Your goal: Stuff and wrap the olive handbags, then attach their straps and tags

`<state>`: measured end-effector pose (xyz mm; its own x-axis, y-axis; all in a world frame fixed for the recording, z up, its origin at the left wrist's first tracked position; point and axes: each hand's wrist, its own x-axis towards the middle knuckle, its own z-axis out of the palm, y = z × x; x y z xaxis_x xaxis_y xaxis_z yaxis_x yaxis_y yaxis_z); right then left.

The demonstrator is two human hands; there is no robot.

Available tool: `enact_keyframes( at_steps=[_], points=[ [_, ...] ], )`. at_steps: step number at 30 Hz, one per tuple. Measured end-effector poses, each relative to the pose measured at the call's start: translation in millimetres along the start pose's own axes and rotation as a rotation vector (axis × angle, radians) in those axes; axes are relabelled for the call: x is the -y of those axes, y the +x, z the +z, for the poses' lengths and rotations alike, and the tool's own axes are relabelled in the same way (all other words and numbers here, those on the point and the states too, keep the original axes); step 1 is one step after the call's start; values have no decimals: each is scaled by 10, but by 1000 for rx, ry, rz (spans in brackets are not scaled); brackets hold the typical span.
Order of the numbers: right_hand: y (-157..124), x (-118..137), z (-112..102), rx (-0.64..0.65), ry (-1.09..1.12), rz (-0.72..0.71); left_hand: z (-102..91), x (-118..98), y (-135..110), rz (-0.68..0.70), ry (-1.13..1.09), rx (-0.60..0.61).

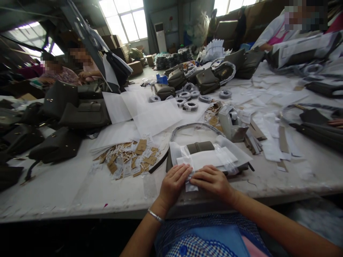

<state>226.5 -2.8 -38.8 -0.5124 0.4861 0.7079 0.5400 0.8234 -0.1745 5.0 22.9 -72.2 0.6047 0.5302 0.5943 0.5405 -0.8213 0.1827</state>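
Note:
A dark olive handbag (200, 146) lies before me at the table's front edge, partly covered by white wrapping sheet (209, 159). Clear tape (229, 160) crosses the sheet on the right. Its handle (197, 125), covered in clear wrap, arches up behind it. My left hand (175, 182) grips the bag's near edge, fingers together on the wrapping, thumb hidden. Beside it, my right hand (213, 182) has its fingers closed at the same edge, the tips at a strip of clear tape (192, 186) that hangs below the bag. The two hands' fingertips nearly meet.
Left of the bag lies a pile of brown and white tags (131, 159). A tape dispenser (232, 123) stands behind right, near white paper strips (273, 137). White sheets (158, 116) spread behind the tags. More olive bags (84, 114) crowd the left. Co-workers sit around the table.

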Motion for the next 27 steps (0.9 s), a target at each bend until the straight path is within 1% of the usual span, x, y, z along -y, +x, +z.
enact_keyframes(
  at_steps=[3,6,11,13,14,16,19,21,24,27],
  points=[
    [-19,-8,-14,1,-23,-36,9,14,-5,7,-3,3],
    [-51,-36,-22,-5,-33,-77,-60,7,16,7,-39,43],
    [-82,-69,-13,-6,-46,-99,-366,-52,136,-86,-257,257],
    [-86,-80,0,-5,-58,-100,-440,-66,183,-124,-309,299],
    [-88,-86,6,-8,-63,-101,-445,-67,196,-134,-310,296],
    [-95,-91,11,-8,-69,-96,-394,-57,193,-130,-269,252],
    [-131,-65,-25,20,-69,-87,-242,-27,135,-83,-179,123],
    [-181,-14,-77,52,-65,-81,-160,-11,94,-64,-142,60],
    [-291,101,-136,108,-50,-74,-110,1,64,-59,-131,32],
    [-390,211,-96,188,-9,-58,-114,6,66,-56,-137,28]
  ],
)
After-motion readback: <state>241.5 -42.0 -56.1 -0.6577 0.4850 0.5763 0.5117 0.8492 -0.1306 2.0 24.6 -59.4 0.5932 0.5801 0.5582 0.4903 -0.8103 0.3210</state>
